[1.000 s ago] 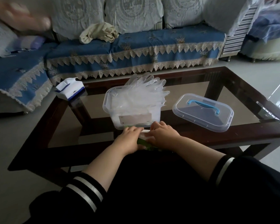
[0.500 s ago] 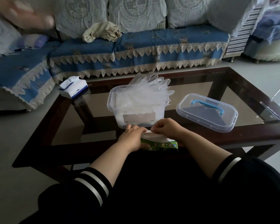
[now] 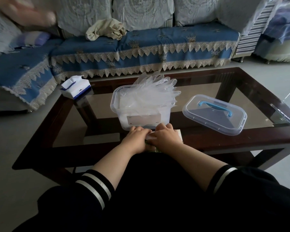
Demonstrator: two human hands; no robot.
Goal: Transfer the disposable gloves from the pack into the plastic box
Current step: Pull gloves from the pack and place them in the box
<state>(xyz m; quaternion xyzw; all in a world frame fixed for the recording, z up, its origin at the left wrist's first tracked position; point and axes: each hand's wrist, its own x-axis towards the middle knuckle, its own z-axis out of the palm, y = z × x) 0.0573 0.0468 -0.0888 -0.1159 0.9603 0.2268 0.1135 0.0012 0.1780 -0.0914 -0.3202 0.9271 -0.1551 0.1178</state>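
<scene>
Head view: at the centre of the frame both hands meet over a small green-printed pack of gloves (image 3: pixel 153 146) lying at the near edge of the dark wood-framed glass worktop (image 3: pixel 207 91). The left hand (image 3: pixel 135 139) has its fingers curled down onto the pack, probably to pin it in place; the right hand (image 3: pixel 166 135) curls its fingers round a whitish fold (image 3: pixel 150 136) at the pack's mouth, which I judge to be the next gloves being drawn out. The pack is mostly hidden under the hands.

Just above them stands the clear rectangular plastic box (image 3: pixel 124 121), lidless, touching or nearly touching the fingertips, so each pull has a short way to go. A thick sheaf of translucent disposable gloves (image 3: pixel 156 92) already stands in it, finger ends fanning over the far rim toward the upper right. Its clear lid with a blue handle (image 3: pixel 214 114) lies flat to the right, out of the way.

At the worktop's far left corner sits a blue-and-white tissue pack (image 3: pixel 75 88). Behind it runs a sofa with a blue lace-trimmed cover (image 3: pixel 157 46), a crumpled beige cloth (image 3: pixel 105 30) on its seat; the floor is pale tile.
</scene>
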